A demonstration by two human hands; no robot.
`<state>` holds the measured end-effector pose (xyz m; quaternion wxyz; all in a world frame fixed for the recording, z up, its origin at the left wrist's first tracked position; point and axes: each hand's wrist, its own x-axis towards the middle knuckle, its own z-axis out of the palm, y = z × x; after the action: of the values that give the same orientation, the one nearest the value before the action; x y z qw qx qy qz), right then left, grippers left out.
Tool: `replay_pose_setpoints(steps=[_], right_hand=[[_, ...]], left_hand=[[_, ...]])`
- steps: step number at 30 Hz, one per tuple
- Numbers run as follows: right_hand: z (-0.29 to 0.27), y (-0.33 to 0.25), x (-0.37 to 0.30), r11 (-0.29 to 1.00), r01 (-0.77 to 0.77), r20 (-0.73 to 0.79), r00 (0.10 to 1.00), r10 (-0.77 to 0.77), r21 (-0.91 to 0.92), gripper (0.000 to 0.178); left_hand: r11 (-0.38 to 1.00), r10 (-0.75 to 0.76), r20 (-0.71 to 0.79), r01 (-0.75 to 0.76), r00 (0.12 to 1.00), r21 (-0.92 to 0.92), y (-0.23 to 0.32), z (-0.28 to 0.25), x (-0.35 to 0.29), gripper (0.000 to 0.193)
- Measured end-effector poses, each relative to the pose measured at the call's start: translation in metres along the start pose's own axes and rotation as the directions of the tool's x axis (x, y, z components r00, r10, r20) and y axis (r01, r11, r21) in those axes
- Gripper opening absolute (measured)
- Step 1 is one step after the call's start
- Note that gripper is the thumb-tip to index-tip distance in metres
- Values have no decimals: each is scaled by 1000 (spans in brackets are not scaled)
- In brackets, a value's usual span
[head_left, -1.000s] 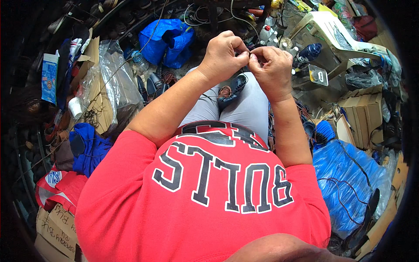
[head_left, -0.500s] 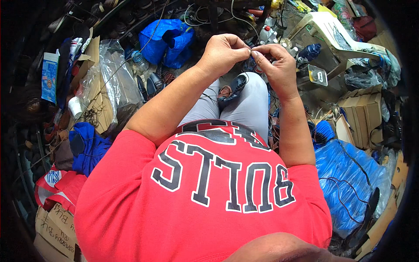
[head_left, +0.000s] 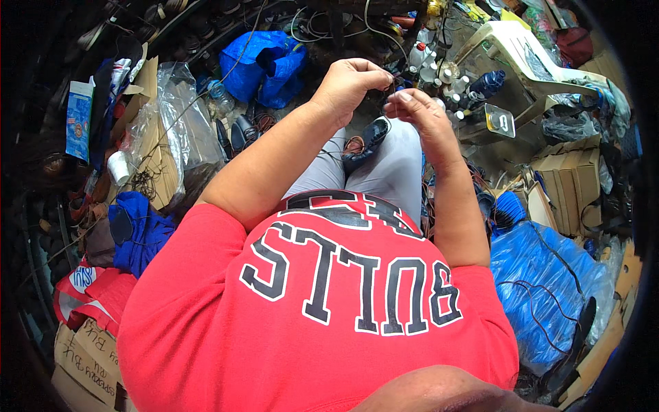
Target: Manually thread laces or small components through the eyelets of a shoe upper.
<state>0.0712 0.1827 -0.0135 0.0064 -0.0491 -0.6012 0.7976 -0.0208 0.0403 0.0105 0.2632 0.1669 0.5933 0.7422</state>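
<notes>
Out in front of my knees, my left hand (head_left: 351,86) is closed in a pinch of thumb and forefinger. Something thin and dark, perhaps a thread, shows at its fingertips, too fine to name surely. Just right of it and a little lower, my right hand (head_left: 427,120) has its fingers drawn together toward the thumb; what they hold, if anything, I cannot make out. The hands are a small gap apart. Below them, a dark shoe (head_left: 371,141) with a brown part rests between my thighs in grey trousers.
A blue bag (head_left: 257,69) lies ahead on the left. Several bottles (head_left: 453,86) stand beyond my right hand, near a worn white plastic chair (head_left: 518,58). Flattened cardboard (head_left: 573,178) and a blue plastic-wrapped bundle (head_left: 539,288) are at my right; clear plastic (head_left: 185,117) is at my left.
My fingertips, which met half a second ago, are now apart. The right hand has dropped slightly and turned, its fingers pointing left; the left hand has shifted only a little.
</notes>
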Motion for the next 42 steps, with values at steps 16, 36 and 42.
replay_pose_setpoints(steps=[16,36,42], right_hand=[[5,5,4,968,-37,0,999,38,250,18],[5,10,3,919,-52,70,997,26,392,15],[19,13,3,913,106,-39,994,-99,394,11]], left_hand=[[996,-91,29,91,995,6,4,-6,-5,26],[989,-145,75,148,987,-29,-5,-6,-3,9],[952,-61,121,94,991,-292,-12,4,-5,7]])
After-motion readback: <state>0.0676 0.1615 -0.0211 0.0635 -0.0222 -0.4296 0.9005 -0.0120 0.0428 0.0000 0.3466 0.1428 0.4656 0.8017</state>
